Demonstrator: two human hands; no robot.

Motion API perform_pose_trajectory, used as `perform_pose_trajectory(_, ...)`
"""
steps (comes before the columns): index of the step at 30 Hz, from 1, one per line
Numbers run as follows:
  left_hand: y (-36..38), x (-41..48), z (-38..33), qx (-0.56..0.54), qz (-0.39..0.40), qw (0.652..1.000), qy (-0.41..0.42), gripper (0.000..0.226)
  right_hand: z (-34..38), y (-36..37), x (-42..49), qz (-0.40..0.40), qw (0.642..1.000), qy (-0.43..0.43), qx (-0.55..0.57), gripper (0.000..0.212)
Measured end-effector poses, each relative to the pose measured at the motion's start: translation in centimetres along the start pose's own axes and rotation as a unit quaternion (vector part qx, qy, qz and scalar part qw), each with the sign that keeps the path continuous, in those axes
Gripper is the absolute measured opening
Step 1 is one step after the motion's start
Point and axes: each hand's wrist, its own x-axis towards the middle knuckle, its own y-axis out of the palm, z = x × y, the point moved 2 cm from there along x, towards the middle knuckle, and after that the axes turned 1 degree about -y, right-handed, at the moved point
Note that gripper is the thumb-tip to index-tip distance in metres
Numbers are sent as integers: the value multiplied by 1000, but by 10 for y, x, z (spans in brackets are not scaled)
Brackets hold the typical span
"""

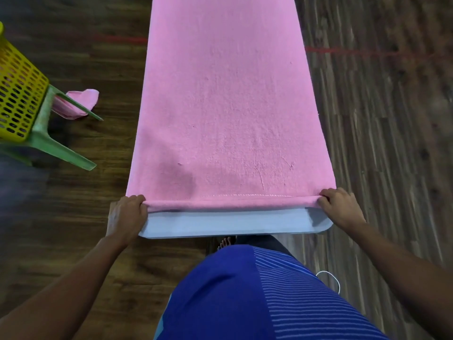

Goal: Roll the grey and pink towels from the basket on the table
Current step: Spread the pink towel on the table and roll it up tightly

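Wood floor all round, pink towel (228,99) flat on the white table (235,223), left hand (127,214) and right hand (340,208) pinching its near hem, first roll just starting, next needs even forward rolling.

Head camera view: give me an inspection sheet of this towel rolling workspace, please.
Surface: white table, mostly covered, near edge bare.
Job's things: pink towel spread flat along it, near hem turned over; yellow basket on green chair at left; grey towel not seen.
Clutter: pink cloth on floor by chair leg.
Grippers: left hand and right hand pinch the turned hem's ends.
Cables: white cable on floor, near right.
Surroundings: wood floor, red line across.
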Motion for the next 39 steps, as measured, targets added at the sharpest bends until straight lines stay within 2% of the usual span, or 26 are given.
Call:
perform_pose_trajectory(1,1,5,-1,1,6,1000,-11,19,3,-1,3,2,1000,17,-7,32)
perform_pose_trajectory(3,1,12,-3,11,-15,999,-31,9,8,-5,8,-51,998,33,-12,18)
perform_pose_trajectory(6,-1,15,-10,11,-74,996,-39,20,20,-5,10,-93,995,23,8,29)
perform_pose_trajectory(9,8,8,-43,-51,-92,993,60,28,57,3,4,-102,991,-65,63,24)
perform_pose_trajectory(11,21,-4,-74,-78,-66,985,142,35,89,13,-6,-97,983,-140,73,18)
perform_pose_trajectory(13,30,-15,-96,-89,-42,979,176,43,112,21,-16,-75,981,-169,56,22)
perform_pose_trajectory(20,32,-4,-83,-78,-49,986,138,43,108,25,-10,-85,984,-149,51,31)
perform_pose_trajectory(25,25,-2,-82,-92,-15,988,122,27,104,20,-5,-18,992,-122,19,24)
perform_pose_trajectory(27,22,-5,-83,-86,-4,989,123,18,105,19,-3,23,994,-109,20,32)
perform_pose_trajectory(28,21,-4,-84,-87,-1,989,120,21,106,19,0,34,994,-96,28,35)
perform_pose_trajectory(30,21,3,-84,-84,-19,991,98,26,107,18,6,8,997,-75,33,27)
perform_pose_trajectory(32,21,9,-84,-70,-65,994,48,21,108,15,9,-58,996,-67,6,22)
perform_pose_trajectory(34,20,9,-84,-51,-94,994,27,19,109,15,8,-89,993,-69,29,20)
perform_pose_trajectory(36,24,3,-84,-52,-99,992,64,20,113,19,1,-86,990,-84,73,15)
perform_pose_trajectory(39,34,-11,-81,-72,-71,990,102,41,115,28,-13,-105,986,-123,45,25)
